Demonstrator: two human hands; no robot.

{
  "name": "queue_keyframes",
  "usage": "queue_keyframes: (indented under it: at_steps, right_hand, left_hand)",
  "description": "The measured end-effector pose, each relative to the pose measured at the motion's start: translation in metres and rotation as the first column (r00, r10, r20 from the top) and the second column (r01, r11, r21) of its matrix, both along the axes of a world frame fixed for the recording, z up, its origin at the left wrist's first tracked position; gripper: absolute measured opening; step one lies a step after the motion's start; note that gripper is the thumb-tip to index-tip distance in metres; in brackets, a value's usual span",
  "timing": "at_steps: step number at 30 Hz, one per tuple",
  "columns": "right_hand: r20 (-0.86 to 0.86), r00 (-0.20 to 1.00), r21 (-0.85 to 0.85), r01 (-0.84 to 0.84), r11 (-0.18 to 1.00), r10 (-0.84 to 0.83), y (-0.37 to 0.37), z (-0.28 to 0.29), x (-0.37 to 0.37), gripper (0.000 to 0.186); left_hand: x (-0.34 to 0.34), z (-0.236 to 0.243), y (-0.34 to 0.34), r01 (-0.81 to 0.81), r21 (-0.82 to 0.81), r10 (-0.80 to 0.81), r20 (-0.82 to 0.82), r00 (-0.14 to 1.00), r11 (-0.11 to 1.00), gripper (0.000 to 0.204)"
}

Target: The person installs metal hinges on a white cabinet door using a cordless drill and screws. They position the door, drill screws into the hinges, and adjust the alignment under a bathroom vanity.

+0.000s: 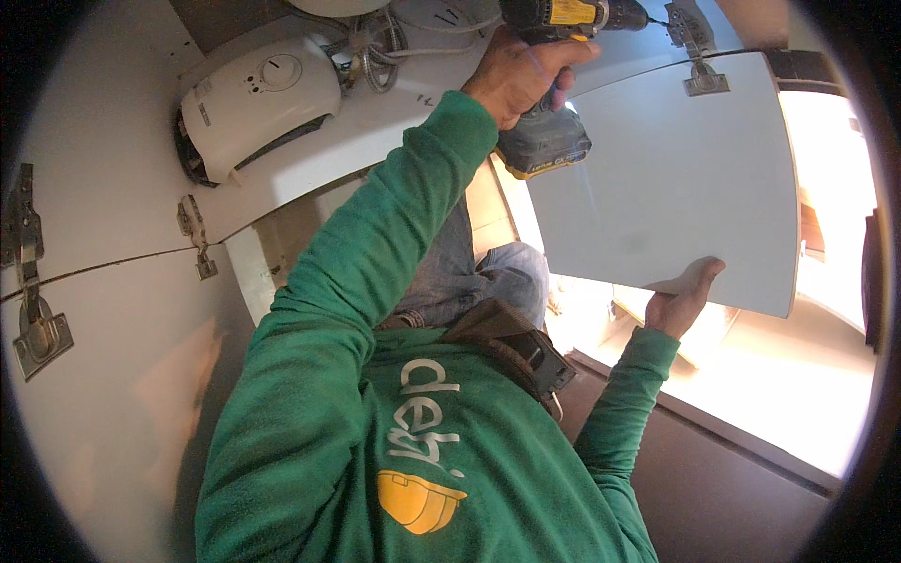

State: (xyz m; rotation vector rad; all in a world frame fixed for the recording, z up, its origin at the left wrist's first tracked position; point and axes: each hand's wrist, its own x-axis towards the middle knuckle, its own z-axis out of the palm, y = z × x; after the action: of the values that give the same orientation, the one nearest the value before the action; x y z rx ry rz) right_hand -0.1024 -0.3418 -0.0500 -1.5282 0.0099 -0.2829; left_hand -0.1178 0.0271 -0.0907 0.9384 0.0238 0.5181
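Observation:
My left hand [526, 80] is wrapped round the grip of a black and yellow cordless drill [554, 141], its battery hanging below. The drill points right, and its bit ends close by a metal hinge [690, 38] on the white cabinet wall. That hinge's cup sits at the top edge of a white cabinet door [676, 178], which stands swung out to the right. At the door's lower edge, my right hand [680, 302] grips it; some of its fingers are out of sight.
A white water heater [263, 98] with a dial lies at the upper left, beside coiled metal hoses [380, 61]. Two more hinges, a larger one [39, 333] and a smaller one [195, 235], join the left-hand panels. A brown pouch [502, 342] is at my waist.

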Motion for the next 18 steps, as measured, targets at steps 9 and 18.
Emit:
queue_keyframes:
  at_steps: [9,18]
  right_hand:
    - [-0.021,1.000,0.024,0.010,1.000,-0.010,0.012,0.005,-0.007,0.098]
    - [0.000,1.000,-0.001,0.002,1.000,-0.002,0.000,-0.001,-0.001,0.101]
  left_hand:
    - [-0.010,0.010,0.008,0.123,0.035,-0.121,-0.052,0.991,0.992,0.019]
    - [-0.008,0.008,0.012,0.109,0.060,-0.108,-0.027,0.994,0.992,0.016]
